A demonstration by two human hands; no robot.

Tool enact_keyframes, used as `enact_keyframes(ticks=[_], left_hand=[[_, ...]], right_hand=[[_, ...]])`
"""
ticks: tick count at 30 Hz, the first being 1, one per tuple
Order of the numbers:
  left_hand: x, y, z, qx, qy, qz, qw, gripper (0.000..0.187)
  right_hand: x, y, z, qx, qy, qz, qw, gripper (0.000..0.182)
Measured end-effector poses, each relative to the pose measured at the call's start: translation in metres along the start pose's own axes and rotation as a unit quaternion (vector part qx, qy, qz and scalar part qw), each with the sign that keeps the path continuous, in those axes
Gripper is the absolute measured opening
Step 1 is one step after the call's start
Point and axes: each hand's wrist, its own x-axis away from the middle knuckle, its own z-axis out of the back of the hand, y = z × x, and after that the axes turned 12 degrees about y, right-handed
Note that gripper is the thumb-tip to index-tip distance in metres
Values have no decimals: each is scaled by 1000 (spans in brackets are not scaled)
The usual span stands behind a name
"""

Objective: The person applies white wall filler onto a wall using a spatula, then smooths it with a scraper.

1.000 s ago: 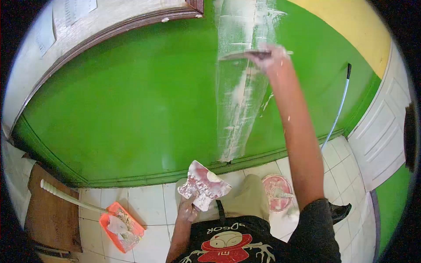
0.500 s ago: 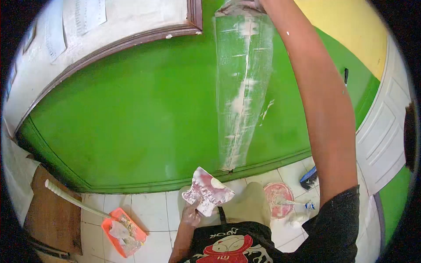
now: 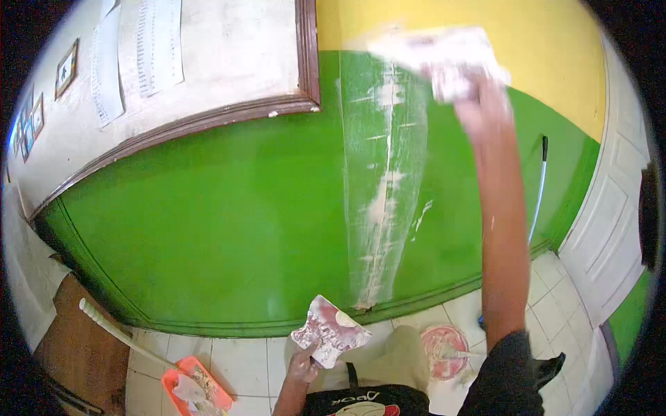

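Low in the head view, my left hand grips a putty-smeared plastic spreader, with a round dab of pale putty near its right edge. Up at the wall, my right hand is closed on a second putty spreader, white-coated and smeared by motion. This spreader overlaps the border between yellow and green paint, near the top of the puttied strip. The strip runs down the green wall to the skirting, with a thin pale line and rough white patches along it.
A pink putty tub sits on the tiles near my right knee. At lower left is an orange dustpan with a long white handle. A brown-framed white board borders the strip's upper left; a thin pole leans right.
My view has tilted up, showing more yellow wall. My right hand has moved to the right of the strip's top, and its spreader is now plainly visible. The left hand still holds its spreader.
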Motion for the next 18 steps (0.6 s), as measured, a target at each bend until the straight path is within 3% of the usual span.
enact_keyframes(ticks=[1, 2, 3, 5, 7, 8, 9, 13, 16, 18], left_hand=[[3, -1, -2, 27, -5, 20, 999, 48], [4, -3, -1, -8, 10, 6, 1000, 49], [6, -5, -4, -4, 1, -3, 1000, 49], [17, -3, -19, 21, -37, -13, 999, 50], [32, -1, -30, -56, -91, -136, 985, 51], [31, 1, -31, -17, -116, -79, 990, 52], [34, 11, -41, 24, -134, -3, 991, 52], [22, 5, -32, 30, -103, -11, 994, 54], [13, -4, -27, 57, -107, -13, 993, 52], [9, -9, -22, 62, -121, -42, 990, 49]], right_hand=[[41, 14, 13, -371, 15, -159, 915, 39], [83, 25, 29, -376, 13, -148, 915, 39], [128, 39, 47, -253, 43, -80, 963, 40], [205, 46, 79, -185, 34, -111, 976, 39], [275, 58, 98, -169, 43, -136, 975, 42], [306, 66, 103, -188, 58, -145, 970, 44], [321, 54, 98, -324, 111, -245, 907, 46], [378, 72, 87, -346, 120, -225, 903, 47], [403, 95, 89, -357, 92, -208, 906, 44], [412, 105, 91, -305, 38, -174, 936, 52]])
